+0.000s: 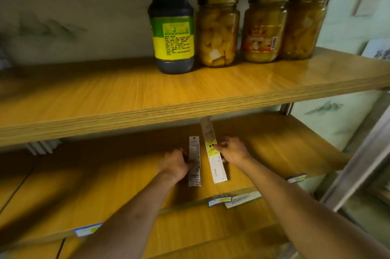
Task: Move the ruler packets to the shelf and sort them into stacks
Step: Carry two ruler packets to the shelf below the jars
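Sorting: two ruler packets lie side by side on the lower shelf [274,149].
Left hand [175,163]: grip curled on the grey packet [194,161], flat on the board.
Right hand [232,151]: grip pinching the yellow-labelled packet [213,151], its far end lifted.
Progress: packets are on the shelf; no stacks visible yet.

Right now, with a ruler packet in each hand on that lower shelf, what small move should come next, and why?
Probably lower the right hand so its yellow-labelled packet lies flat. That packet is tilted, its far end up near the upper shelf, while the grey packet in the left hand looks flat on the lower shelf. The two differ, so side by side suits separate stacks.
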`<move>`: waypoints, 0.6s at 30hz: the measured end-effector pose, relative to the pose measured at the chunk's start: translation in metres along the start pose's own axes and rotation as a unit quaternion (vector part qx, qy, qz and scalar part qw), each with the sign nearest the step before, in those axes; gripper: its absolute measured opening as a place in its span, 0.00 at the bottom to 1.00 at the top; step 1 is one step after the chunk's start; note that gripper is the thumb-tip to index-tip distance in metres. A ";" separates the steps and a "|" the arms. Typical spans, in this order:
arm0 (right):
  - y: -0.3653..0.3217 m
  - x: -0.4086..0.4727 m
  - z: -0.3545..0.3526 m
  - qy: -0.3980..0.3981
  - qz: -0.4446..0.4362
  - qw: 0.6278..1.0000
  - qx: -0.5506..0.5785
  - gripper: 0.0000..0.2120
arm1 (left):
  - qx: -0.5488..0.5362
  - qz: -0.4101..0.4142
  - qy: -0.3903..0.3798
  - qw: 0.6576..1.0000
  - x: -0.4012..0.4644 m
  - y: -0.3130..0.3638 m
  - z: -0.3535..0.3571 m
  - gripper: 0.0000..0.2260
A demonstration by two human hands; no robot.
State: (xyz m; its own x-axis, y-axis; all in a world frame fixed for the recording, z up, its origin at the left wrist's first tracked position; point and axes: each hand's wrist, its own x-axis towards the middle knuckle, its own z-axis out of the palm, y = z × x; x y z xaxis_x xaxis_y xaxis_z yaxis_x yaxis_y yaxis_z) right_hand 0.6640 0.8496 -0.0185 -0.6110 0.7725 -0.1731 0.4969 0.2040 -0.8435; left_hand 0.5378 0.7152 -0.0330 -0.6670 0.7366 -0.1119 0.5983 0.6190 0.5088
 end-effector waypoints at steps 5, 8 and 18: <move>-0.006 0.003 0.025 -0.038 -0.039 0.996 -0.074 0.17 | 0.034 0.012 0.010 0.999 -0.004 -0.016 -0.017 0.13; -0.007 0.002 0.029 -0.024 -0.074 0.973 -0.217 0.14 | 0.038 0.045 -0.029 0.998 -0.015 -0.034 -0.032 0.11; -0.064 -0.022 0.027 -0.104 -0.212 0.925 -0.298 0.21 | 0.132 0.005 -0.020 0.991 -0.098 -0.087 -0.137 0.17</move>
State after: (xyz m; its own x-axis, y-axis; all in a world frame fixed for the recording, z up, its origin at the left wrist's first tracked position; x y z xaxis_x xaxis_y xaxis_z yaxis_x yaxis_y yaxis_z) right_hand 0.6289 0.8028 0.0259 -0.9039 0.4262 -0.0374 0.3981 0.8058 -0.4384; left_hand 0.4902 0.5522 0.0506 -0.6455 0.7498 -0.1455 0.7034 0.6578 0.2694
